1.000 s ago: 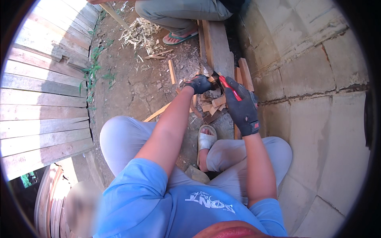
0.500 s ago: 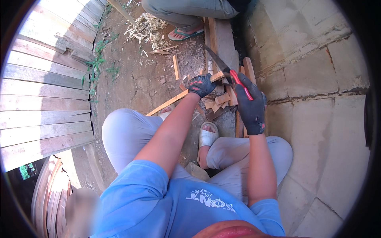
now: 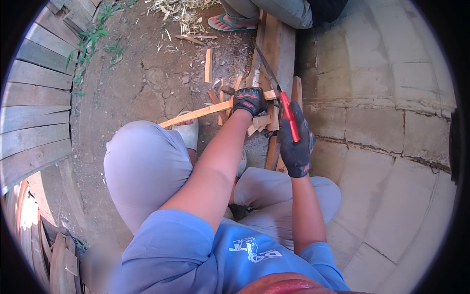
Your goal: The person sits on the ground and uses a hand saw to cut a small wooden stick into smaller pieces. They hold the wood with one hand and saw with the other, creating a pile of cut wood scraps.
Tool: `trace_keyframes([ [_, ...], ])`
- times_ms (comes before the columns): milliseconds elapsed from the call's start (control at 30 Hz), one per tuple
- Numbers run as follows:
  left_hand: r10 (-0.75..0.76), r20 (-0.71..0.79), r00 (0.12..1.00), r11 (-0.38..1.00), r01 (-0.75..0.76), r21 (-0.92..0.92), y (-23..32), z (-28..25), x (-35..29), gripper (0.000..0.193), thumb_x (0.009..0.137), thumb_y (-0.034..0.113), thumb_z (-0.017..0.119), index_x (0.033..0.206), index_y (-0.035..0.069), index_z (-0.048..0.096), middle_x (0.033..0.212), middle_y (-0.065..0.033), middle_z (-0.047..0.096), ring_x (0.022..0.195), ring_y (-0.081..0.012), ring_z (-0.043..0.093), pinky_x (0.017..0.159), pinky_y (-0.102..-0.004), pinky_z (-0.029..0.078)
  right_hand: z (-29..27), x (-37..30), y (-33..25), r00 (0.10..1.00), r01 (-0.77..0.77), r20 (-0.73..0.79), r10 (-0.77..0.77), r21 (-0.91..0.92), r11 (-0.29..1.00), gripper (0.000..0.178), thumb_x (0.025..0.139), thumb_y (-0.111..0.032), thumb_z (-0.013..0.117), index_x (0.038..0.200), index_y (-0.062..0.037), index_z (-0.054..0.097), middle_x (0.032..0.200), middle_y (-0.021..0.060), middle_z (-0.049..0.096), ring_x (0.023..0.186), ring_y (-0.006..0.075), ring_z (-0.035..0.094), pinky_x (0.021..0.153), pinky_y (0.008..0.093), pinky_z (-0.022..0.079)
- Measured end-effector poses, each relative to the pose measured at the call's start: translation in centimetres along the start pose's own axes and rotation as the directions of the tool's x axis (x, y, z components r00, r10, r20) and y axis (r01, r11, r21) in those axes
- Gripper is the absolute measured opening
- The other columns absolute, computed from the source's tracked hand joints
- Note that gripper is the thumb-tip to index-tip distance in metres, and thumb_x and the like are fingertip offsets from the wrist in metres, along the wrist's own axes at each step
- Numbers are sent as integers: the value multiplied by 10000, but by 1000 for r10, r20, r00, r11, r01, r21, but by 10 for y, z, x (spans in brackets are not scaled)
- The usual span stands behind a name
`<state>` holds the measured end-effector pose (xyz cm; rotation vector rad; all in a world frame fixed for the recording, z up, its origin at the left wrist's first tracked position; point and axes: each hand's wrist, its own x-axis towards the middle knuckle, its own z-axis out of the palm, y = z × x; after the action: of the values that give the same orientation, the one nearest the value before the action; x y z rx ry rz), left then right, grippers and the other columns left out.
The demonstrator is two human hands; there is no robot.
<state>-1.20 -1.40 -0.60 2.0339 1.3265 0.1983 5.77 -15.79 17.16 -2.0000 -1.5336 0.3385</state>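
My left hand point(image 3: 249, 100), in a black glove with red marks, grips a long thin wooden stick point(image 3: 196, 114) that lies across my front and points left. My right hand point(image 3: 296, 142), also gloved in black, is closed on the red handle of a long knife point(image 3: 274, 88). Its dark blade rises up and to the left, over the right end of the stick. Below both hands lies a heap of short cut wood pieces point(image 3: 262, 121). I squat over it with my knees spread.
A thick wooden plank point(image 3: 275, 49) runs away from me on the dirt ground. Another person's sandalled foot point(image 3: 226, 23) and bent leg are at the top. A board fence point(image 3: 34, 98) stands on the left, a block wall point(image 3: 387, 122) on the right. Wood chips and straw litter the ground.
The knife has swung up, its blade now raised over the stick. My left hand has pulled the stick further out, so more of it shows at the left.
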Motion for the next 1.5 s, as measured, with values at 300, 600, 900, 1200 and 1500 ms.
trace_keyframes([
  [300, 32, 19, 999, 999, -32, -39, -3, 2, 3, 320, 929, 298, 618, 1078, 85, 805, 1109, -192, 790, 1046, -342, 775, 898, -481, 606, 61, 42, 30, 987, -40, -160, 30, -60, 997, 428, 1046, -233, 671, 1447, -82, 657, 1304, 222, 734, 1147, 396, 731, 968, 454, 557],
  [600, -4, -16, 1000, 997, 3, -77, -5, 1, 0, 291, 906, 252, 620, 1059, 98, 813, 1101, -170, 796, 1042, -339, 773, 901, -459, 600, 64, 31, 31, 985, -82, -156, 68, -86, 993, 401, 1055, -209, 649, 1432, -75, 668, 1319, 210, 735, 1180, 367, 727, 991, 429, 547],
  [900, 7, 50, 999, 996, -2, -87, -6, -7, 0, 296, 904, 247, 619, 1058, 91, 817, 1109, -179, 795, 1052, -345, 772, 914, -466, 599, 55, 19, 18, 989, -120, -106, 106, -129, 984, 425, 1050, -210, 650, 1461, -103, 647, 1335, 207, 725, 1214, 397, 705, 1006, 451, 545],
  [1200, 17, -5, 1000, 998, -17, -53, -5, 7, 4, 289, 911, 276, 626, 1061, 116, 815, 1112, -145, 797, 1059, -326, 770, 900, -465, 598, 11, -46, -34, 980, -194, -82, 179, -246, 950, 442, 1078, -237, 614, 1478, -50, 630, 1273, 189, 747, 1109, 296, 732, 962, 392, 551],
  [1500, 19, -92, 996, 1000, -21, -21, -6, 19, 5, 249, 916, 254, 619, 1018, 133, 811, 1063, -133, 801, 1009, -321, 777, 841, -475, 598, -51, -78, -104, 919, -388, -41, 393, -270, 881, 439, 1062, -219, 621, 1460, -38, 655, 980, 107, 744, 597, 104, 545, 591, 289, 466],
])
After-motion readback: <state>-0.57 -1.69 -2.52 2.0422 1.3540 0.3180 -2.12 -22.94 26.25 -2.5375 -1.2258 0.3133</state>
